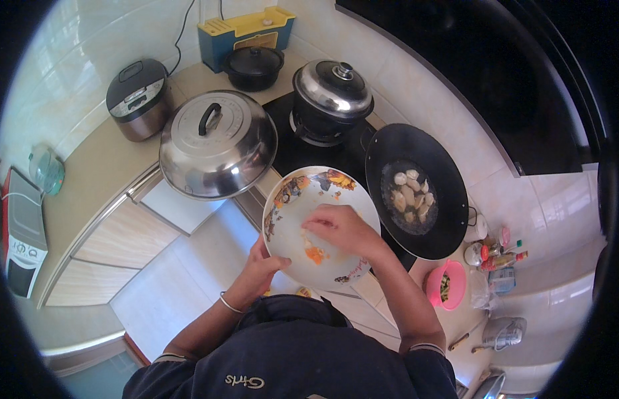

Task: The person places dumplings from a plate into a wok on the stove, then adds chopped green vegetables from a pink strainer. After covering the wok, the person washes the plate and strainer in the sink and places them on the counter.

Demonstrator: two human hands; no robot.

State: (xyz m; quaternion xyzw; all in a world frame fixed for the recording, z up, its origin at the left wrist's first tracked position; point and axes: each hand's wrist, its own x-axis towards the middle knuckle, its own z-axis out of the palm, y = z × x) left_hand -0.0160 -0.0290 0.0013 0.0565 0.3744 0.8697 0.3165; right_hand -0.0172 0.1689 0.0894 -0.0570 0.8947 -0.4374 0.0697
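My left hand grips the near-left rim of a large white plate with a printed flower-and-leaf border. Over the middle of that plate hovers my right hand, its fingers bunched; whether they pinch anything is hidden. Orange and pale food scraps lie on the plate below the fingers. Just right of the plate sits a black wok, with several pale food pieces in shallow, bubbling liquid.
A big domed steel lid rests left of the black cooktop. Behind stand a lidded pot, a black casserole and a rice cooker. At right are a pink bowl, seasoning bottles and a knife handle.
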